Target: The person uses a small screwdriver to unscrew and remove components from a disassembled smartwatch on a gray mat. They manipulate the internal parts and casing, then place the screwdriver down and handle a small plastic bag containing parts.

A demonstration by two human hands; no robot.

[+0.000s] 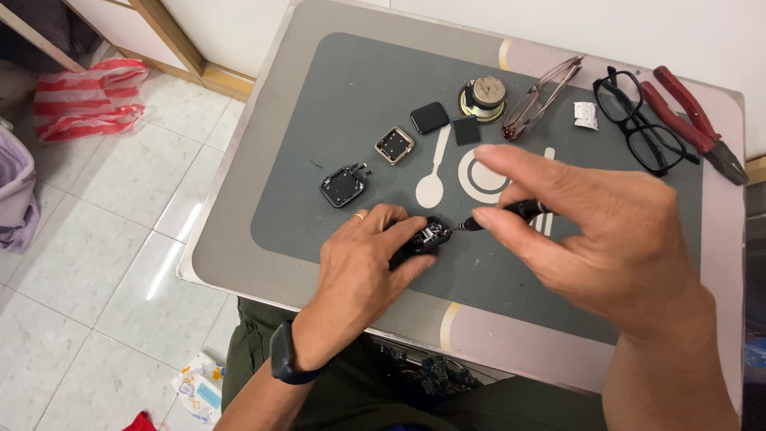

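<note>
The left hand (363, 263) pinches a small black watch body (427, 235) in its grip, pressing it onto the grey tray (335, 104). The right hand (594, 235) holds a screwdriver (507, 214) in a closed grip, its tip touching the body. Beyond the body lie two opened cases (343, 186), a black screen (429, 117), two pairs of glasses (638, 120) and red pliers (694, 120).

Left hand (363, 259) curled, palm down; right hand (606, 231) pinching, index finger extended.

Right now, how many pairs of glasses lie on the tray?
2: thin brown-framed glasses beside the round speaker, and black-framed glasses next to the red pliers. None seem hidden.
</note>
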